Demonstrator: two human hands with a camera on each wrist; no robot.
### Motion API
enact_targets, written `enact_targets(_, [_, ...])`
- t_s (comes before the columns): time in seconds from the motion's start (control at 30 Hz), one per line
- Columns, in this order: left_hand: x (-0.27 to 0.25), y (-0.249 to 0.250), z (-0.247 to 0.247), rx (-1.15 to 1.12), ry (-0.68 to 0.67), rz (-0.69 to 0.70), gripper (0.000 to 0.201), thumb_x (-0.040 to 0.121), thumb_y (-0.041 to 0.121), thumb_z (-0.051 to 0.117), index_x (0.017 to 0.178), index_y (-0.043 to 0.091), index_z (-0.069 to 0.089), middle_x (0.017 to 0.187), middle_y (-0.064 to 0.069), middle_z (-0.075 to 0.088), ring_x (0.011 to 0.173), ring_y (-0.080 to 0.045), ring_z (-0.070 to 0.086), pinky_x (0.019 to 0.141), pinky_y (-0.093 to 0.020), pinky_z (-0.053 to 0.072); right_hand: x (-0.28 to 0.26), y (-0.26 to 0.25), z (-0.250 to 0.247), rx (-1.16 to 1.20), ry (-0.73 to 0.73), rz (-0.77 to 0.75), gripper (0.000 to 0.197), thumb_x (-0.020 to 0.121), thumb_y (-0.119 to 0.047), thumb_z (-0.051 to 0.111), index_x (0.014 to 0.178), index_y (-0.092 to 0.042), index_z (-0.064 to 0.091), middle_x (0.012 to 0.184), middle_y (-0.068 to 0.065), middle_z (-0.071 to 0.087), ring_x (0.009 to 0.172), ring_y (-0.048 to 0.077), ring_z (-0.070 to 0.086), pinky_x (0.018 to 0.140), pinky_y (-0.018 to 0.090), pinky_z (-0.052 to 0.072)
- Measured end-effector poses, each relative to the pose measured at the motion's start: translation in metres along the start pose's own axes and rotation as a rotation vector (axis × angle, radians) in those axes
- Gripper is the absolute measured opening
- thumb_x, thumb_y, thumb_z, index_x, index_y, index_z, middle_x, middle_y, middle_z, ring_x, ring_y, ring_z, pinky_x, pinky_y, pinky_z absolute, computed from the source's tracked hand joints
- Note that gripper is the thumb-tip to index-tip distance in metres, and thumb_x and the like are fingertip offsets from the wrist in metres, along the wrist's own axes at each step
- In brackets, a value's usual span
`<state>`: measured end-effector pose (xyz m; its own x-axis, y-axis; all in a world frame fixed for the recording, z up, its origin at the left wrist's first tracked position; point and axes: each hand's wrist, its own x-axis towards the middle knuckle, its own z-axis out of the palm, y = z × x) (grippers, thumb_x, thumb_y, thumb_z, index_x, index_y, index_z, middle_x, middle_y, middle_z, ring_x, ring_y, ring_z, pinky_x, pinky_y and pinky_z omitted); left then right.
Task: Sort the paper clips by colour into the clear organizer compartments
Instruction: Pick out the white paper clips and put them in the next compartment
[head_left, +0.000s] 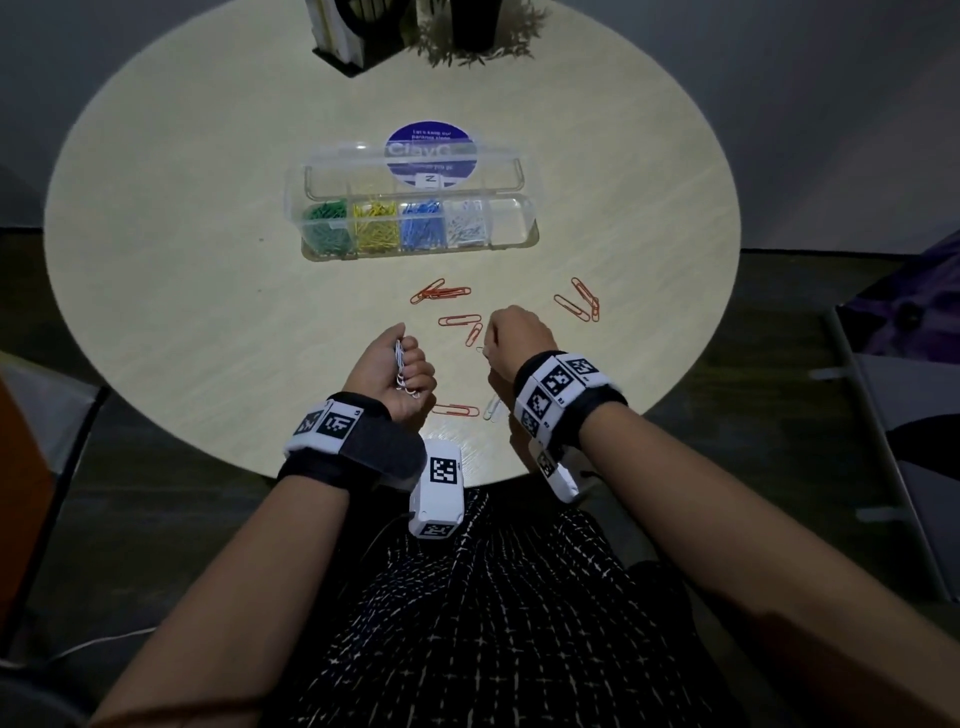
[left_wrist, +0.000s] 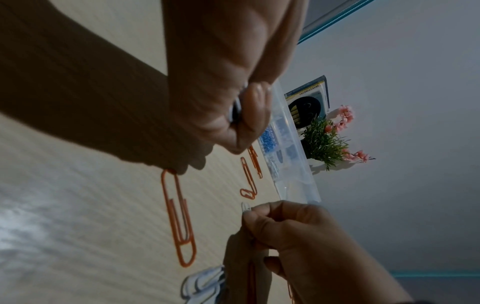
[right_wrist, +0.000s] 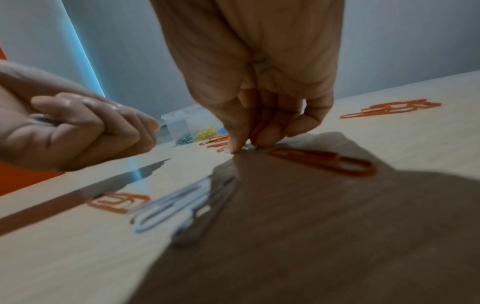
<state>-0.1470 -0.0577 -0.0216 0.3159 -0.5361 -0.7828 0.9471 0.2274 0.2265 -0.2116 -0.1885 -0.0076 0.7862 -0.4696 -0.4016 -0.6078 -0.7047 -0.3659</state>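
White clips (head_left: 402, 366): we see a small bunch clamped in the left hand (head_left: 395, 371), fingers curled tight round them, palm turned up, held just above the table (head_left: 182, 291) near its front edge. In the left wrist view the bunch shows only as a glint between thumb and fingers (left_wrist: 255, 107).

Right hand (head_left: 514, 338): fingertips (right_wrist: 267, 135) drawn together and down on the table, pinching one white clip (left_wrist: 245, 206) whose looped end pokes out past the fingers. The right wrist view also seems to show orange wire tucked behind those fingers; we cannot tell for sure.

Two more white clips (head_left: 492, 408) lie loose by the right wrist, just beside an orange clip (head_left: 456, 410).

Orange clips: a cluster (head_left: 440, 293) in front of the organizer, two singles (head_left: 465, 325) between the hands, another cluster (head_left: 582, 306) to the right.

Organizer (head_left: 524, 228), clear, lid open and standing behind it, sits mid-table beyond the clips. Compartments left to right: green (head_left: 327, 226), yellow (head_left: 375, 223), blue (head_left: 422, 226), white (head_left: 467, 226); the rightmost looks bare.

Behind the organizer: a round blue sticker (head_left: 431, 150). At the far edge: a small plant (left_wrist: 324, 142) with pink flowers and a book holder (head_left: 340, 31).
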Motion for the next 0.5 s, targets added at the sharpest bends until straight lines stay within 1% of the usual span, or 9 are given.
enact_targets(0.07, [0.002,0.000,-0.001,-0.018,0.009,0.012,0.065,0.099,0.034,0.038,0.038,0.013,0.041,0.031,0.005,0.028,0.022,-0.007,0.027,0.026,-0.009,0.018,-0.002,0.002,-0.003,-0.052,-0.017,-0.054,0.014,0.089,-0.003,0.049,0.097,-0.005,0.060,0.111,0.014,0.061,0.104,0.033,0.056,0.089,0.039,0.044])
enact_targets(0.1, [0.003,0.001,-0.002,-0.026,0.006,0.015,0.065,0.099,0.034,0.038,0.038,0.013,0.041,0.031,0.005,0.028,0.022,-0.007,0.027,0.026,-0.009,0.018,-0.003,0.005,-0.005,-0.046,-0.027,-0.084,0.012,0.089,-0.002,0.048,0.093,-0.009,0.058,0.109,0.013,0.062,0.104,0.032,0.056,0.089,0.038,0.043])
enact_targets(0.17, [0.004,0.002,-0.004,-0.034,-0.008,0.005,0.066,0.099,0.034,0.038,0.036,0.013,0.043,0.031,0.005,0.029,0.022,-0.007,0.028,0.027,-0.010,0.019,-0.009,0.013,-0.010,0.046,-0.051,-0.135,0.012,0.088,-0.003,0.051,0.083,-0.014,0.054,0.100,0.010,0.065,0.100,0.030,0.058,0.082,0.032,0.043])
enact_targets(0.2, [0.004,0.003,-0.005,-0.033,-0.012,0.001,0.067,0.098,0.035,0.038,0.035,0.013,0.043,0.032,0.005,0.029,0.022,-0.007,0.028,0.027,-0.010,0.019,-0.014,0.017,-0.012,0.084,-0.071,-0.158,0.011,0.087,-0.004,0.054,0.084,-0.014,0.056,0.098,0.009,0.065,0.099,0.028,0.060,0.080,0.028,0.044])
enact_targets(0.23, [0.004,0.004,-0.005,-0.032,-0.010,0.001,0.067,0.098,0.034,0.038,0.036,0.013,0.043,0.032,0.005,0.029,0.023,-0.007,0.028,0.028,-0.010,0.019,-0.019,0.020,-0.013,0.085,-0.104,-0.187,0.008,0.087,-0.006,0.057,0.089,-0.013,0.060,0.100,0.009,0.066,0.100,0.026,0.060,0.081,0.026,0.044])
enact_targets(0.27, [0.004,0.005,-0.006,-0.031,-0.001,0.004,0.066,0.098,0.034,0.038,0.036,0.013,0.043,0.032,0.005,0.030,0.023,-0.007,0.028,0.028,-0.009,0.019,-0.023,0.024,-0.012,0.048,-0.144,-0.213,0.013,0.086,-0.008,0.059,0.097,-0.013,0.063,0.105,0.010,0.066,0.101,0.026,0.060,0.085,0.026,0.044])
enact_targets(0.37, [0.003,0.005,-0.006,-0.033,0.010,0.013,0.064,0.099,0.033,0.038,0.038,0.013,0.042,0.032,0.005,0.030,0.022,-0.007,0.028,0.028,-0.008,0.019,-0.026,0.034,-0.003,-0.149,-0.248,-0.264,0.028,0.085,-0.011,0.062,0.112,-0.019,0.062,0.112,0.007,0.066,0.109,0.027,0.056,0.096,0.034,0.047])
enact_targets(0.43, [0.003,0.004,-0.006,-0.033,0.010,0.016,0.064,0.099,0.033,0.038,0.038,0.013,0.042,0.032,0.005,0.030,0.022,-0.007,0.028,0.028,-0.008,0.019,-0.027,0.035,-0.001,-0.216,-0.260,-0.295,0.028,0.085,-0.014,0.061,0.112,-0.023,0.062,0.113,0.006,0.066,0.110,0.029,0.055,0.095,0.038,0.047])
enact_targets(0.5, [0.002,0.003,-0.005,-0.034,0.011,0.017,0.063,0.099,0.033,0.038,0.039,0.013,0.042,0.033,0.005,0.030,0.023,-0.007,0.028,0.027,-0.008,0.019,-0.029,0.031,0.000,-0.268,-0.256,-0.336,0.021,0.088,-0.015,0.058,0.108,-0.019,0.063,0.112,0.005,0.065,0.108,0.029,0.056,0.094,0.034,0.044])
